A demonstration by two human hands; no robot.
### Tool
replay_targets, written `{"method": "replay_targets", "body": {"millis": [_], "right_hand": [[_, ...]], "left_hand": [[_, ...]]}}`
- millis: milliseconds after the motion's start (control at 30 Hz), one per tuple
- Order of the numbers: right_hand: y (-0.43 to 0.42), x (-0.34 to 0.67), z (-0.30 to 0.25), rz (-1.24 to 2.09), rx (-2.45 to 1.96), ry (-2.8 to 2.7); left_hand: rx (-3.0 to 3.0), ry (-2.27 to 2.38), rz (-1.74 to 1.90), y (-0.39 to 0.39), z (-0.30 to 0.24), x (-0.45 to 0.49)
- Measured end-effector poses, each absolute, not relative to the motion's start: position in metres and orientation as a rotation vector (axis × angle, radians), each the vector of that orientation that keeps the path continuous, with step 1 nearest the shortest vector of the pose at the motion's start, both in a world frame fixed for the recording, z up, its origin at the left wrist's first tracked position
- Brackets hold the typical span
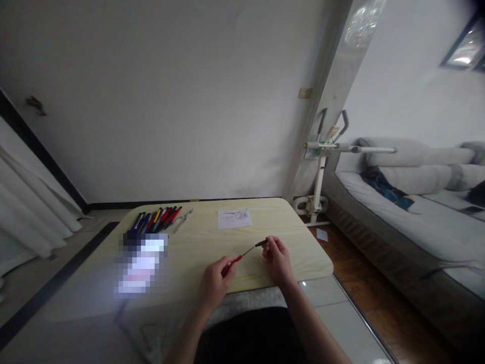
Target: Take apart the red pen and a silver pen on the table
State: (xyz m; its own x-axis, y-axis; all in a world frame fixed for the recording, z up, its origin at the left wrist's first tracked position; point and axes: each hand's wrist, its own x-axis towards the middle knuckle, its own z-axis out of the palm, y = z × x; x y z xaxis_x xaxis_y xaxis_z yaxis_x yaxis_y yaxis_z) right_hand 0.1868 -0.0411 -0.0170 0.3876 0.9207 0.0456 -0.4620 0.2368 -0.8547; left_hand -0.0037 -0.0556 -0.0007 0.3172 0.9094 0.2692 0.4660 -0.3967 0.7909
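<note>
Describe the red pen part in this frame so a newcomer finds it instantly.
At the near edge of the pale table, find the left hand. The red pen part pokes out of its grip toward the right hand. Unlike the red pens lying at the table's far left, it is held.

On the counter (189, 253), a bright thing (143, 263) is all blurry. Marks on the white paper (234, 219) are too small to read. The left hand (215, 281) covers some of the red piece (237, 259). The sofa (413, 227) runs off the right edge.
</note>
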Motion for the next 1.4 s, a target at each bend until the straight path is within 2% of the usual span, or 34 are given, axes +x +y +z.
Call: {"method": "replay_targets", "body": {"millis": [1400], "right_hand": [[-0.0468,0.1843,-0.0157,0.93,-1.074,-0.972]], "left_hand": [[2.006,1.181,1.005,-0.0579,0.0052,-0.0014]]}}
